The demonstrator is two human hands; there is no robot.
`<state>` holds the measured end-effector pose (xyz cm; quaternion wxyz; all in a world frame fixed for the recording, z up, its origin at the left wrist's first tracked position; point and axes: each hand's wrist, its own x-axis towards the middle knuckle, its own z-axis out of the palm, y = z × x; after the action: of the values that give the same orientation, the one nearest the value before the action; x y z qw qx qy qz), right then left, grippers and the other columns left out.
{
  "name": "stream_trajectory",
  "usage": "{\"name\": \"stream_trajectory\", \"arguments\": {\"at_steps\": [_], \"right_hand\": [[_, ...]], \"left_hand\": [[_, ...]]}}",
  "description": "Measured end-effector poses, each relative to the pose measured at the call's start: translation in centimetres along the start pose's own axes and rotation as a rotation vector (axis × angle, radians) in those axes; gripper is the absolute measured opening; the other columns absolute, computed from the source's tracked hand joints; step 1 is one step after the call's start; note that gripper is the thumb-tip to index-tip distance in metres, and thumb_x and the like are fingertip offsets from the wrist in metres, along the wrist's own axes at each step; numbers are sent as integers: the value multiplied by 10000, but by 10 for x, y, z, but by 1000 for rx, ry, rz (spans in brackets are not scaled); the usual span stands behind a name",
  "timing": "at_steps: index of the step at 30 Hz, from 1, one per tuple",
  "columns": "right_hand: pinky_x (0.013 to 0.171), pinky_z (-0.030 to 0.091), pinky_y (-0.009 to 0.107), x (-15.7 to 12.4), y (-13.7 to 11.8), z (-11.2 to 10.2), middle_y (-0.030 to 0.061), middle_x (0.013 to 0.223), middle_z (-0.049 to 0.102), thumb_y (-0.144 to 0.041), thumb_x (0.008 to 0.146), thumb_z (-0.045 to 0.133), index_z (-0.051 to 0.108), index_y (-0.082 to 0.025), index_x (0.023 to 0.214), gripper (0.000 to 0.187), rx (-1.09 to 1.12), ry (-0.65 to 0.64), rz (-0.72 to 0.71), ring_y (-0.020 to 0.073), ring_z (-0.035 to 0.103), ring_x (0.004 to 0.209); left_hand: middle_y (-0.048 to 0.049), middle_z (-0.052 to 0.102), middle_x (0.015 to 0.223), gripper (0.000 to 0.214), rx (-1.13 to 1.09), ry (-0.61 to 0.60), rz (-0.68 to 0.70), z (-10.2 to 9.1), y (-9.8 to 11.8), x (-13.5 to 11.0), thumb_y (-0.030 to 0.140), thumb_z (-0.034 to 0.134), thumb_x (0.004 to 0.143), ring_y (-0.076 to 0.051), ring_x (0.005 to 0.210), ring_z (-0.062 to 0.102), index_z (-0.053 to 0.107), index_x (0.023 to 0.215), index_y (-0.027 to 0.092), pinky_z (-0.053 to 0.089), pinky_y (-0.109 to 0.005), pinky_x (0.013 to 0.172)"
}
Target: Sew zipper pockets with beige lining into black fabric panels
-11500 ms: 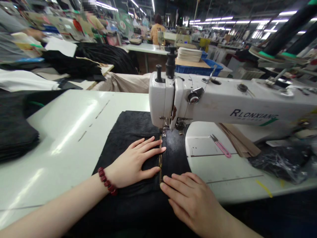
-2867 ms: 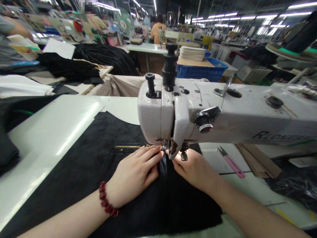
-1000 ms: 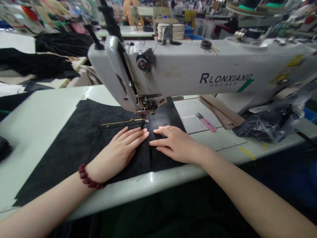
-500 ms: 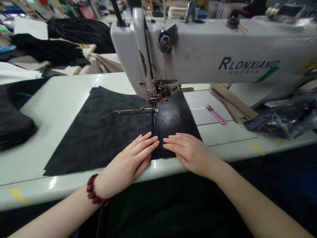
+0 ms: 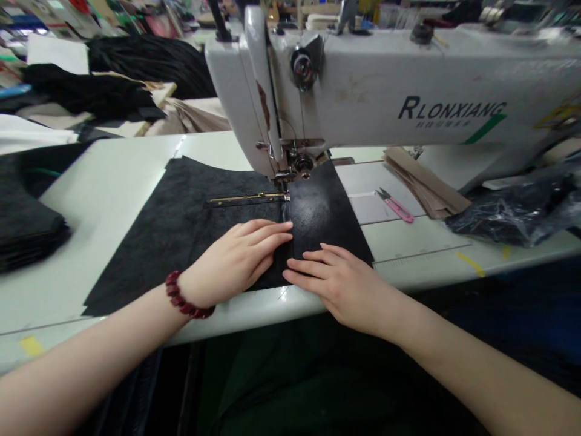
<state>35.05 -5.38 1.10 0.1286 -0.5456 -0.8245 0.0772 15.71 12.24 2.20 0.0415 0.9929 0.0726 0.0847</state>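
Observation:
A black leather-like panel (image 5: 154, 242) lies flat on the sewing table, partly beneath the needle and presser foot (image 5: 283, 181) of the sewing machine (image 5: 363, 91). A gold-toothed zipper (image 5: 245, 198) is set into it, its right end close to the presser foot. My left hand (image 5: 245, 251) rests flat on the panel, fingers stretched toward the vertical seam below the foot. Lower down, my right hand (image 5: 338, 281) lies with its fingers extended over the panel's near edge, fingertips by the same seam. The needle's tip is too small to make out.
Pink thread snips (image 5: 396, 206) lie right of the panel, near brown strips (image 5: 422, 184) and a crumpled plastic bag (image 5: 512, 209). A stack of black pieces (image 5: 29, 224) sits at the left. Behind it are dark material (image 5: 149, 63) and beige cloth (image 5: 193, 118).
My left hand has moved up the panel, closer to the presser foot. My right hand has shifted slightly left and down to the seam. The panel looks nearly unmoved.

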Motion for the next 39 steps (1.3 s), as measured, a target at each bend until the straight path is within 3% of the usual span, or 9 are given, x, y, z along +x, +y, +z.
{"name": "stream_trajectory", "arguments": {"at_steps": [2,6,10,17,28,39], "right_hand": [[1188,307,487,1,-1,-2,-4,1528,472,-117,960,439,464,-230,1468,521,-3,-14,-3,228,438,1365],[1192,306,476,1,-1,-2,1,1530,469,-118,963,437,463,-237,1468,520,5,-6,8,217,432,1373],[1206,286,474,0,-1,-2,-18,1536,462,-123,977,408,460,-249,1472,513,16,-14,19,212,426,1378],[1219,269,472,1,-1,-1,-40,1546,445,-142,986,403,437,-281,1485,519,45,-40,38,202,422,1385],[1234,253,444,3,-3,-1,-77,1554,427,-159,987,413,405,-317,1500,536,71,-66,76,180,418,1391],[1246,222,420,8,1,-7,-67,1559,420,-239,1016,402,402,-309,1503,492,117,-89,90,178,419,1398]], "left_hand": [[-48,442,1532,454,81,-18,8,1,-16,12,203,422,977,-261,1333,466,490,1426,194,428,-478,1103],[-59,487,1496,457,106,-16,6,6,-32,20,206,424,969,-249,1335,474,502,1419,181,414,-455,1118],[-77,521,1452,451,72,12,-21,8,-32,18,204,435,972,-239,1307,489,499,1417,170,404,-429,1126],[-52,482,1483,502,-35,31,-43,13,-38,16,149,436,964,-235,1351,439,483,1448,274,377,-453,1150],[-42,485,1472,467,-188,95,-118,18,-36,16,136,434,959,-190,1365,454,535,1399,255,381,-382,1186],[-32,422,1524,446,-155,60,-129,23,-44,17,219,427,988,-207,1401,415,498,1426,262,355,-412,1205]]}}
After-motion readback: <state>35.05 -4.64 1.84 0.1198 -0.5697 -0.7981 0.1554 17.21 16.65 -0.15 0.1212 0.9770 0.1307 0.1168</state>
